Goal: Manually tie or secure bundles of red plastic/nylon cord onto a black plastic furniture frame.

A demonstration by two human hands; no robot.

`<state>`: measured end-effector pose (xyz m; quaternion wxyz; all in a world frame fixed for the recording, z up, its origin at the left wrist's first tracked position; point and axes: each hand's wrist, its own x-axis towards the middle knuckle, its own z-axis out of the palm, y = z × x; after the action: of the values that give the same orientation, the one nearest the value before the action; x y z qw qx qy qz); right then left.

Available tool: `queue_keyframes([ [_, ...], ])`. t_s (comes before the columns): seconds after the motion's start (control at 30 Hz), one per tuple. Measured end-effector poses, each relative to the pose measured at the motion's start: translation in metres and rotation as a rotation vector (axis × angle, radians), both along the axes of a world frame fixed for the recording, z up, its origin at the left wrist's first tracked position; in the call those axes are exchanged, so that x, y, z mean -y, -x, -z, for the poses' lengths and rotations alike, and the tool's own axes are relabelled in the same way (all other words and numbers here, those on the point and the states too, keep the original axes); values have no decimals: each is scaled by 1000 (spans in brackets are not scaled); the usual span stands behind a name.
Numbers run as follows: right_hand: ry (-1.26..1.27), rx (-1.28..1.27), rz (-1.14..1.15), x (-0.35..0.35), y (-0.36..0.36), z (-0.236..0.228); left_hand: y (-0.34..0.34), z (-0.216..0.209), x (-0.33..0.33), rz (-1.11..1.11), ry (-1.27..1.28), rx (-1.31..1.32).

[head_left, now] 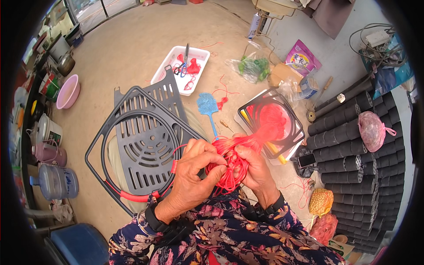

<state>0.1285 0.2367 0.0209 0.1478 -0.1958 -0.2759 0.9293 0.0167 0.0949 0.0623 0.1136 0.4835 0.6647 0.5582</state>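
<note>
A thick hank of red cord (pixel 238 162) is bunched in front of me, its loops hanging between my hands and its far end fanning out, blurred, to the upper right. My left hand (pixel 190 176) is closed on it, thumb and forefinger pinching strands at the looped end. Around the hank's neck, my right hand (pixel 252 164) is closed with its thumb on top. To the left leans a black frame (pixel 105 125) with an inner ring. Part of that ring is wrapped in red cord (pixel 134 197), and a strand runs from it toward my left hand. Behind it rests a slotted black panel (pixel 153 152).
Ahead on the floor are a white tray (pixel 202 53) holding scissors (pixel 184 62) and red cord, and a blue fly swatter (pixel 206 104). A dark rectangular frame (pixel 303 129) lies over another tray at right. Black rolls (pixel 342 152) stack beside it. A water jug (pixel 57 181) stands left.
</note>
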Motion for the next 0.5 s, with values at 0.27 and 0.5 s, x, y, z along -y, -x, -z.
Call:
queue_keyframes([
  [0.27, -47, -106, -13, -1, -3, -8, 0, 1, 2, -52, -12, 11],
  [0.5, -114, -101, 20, 5, -1, -8, 0, 2, 2, -26, -5, -12],
])
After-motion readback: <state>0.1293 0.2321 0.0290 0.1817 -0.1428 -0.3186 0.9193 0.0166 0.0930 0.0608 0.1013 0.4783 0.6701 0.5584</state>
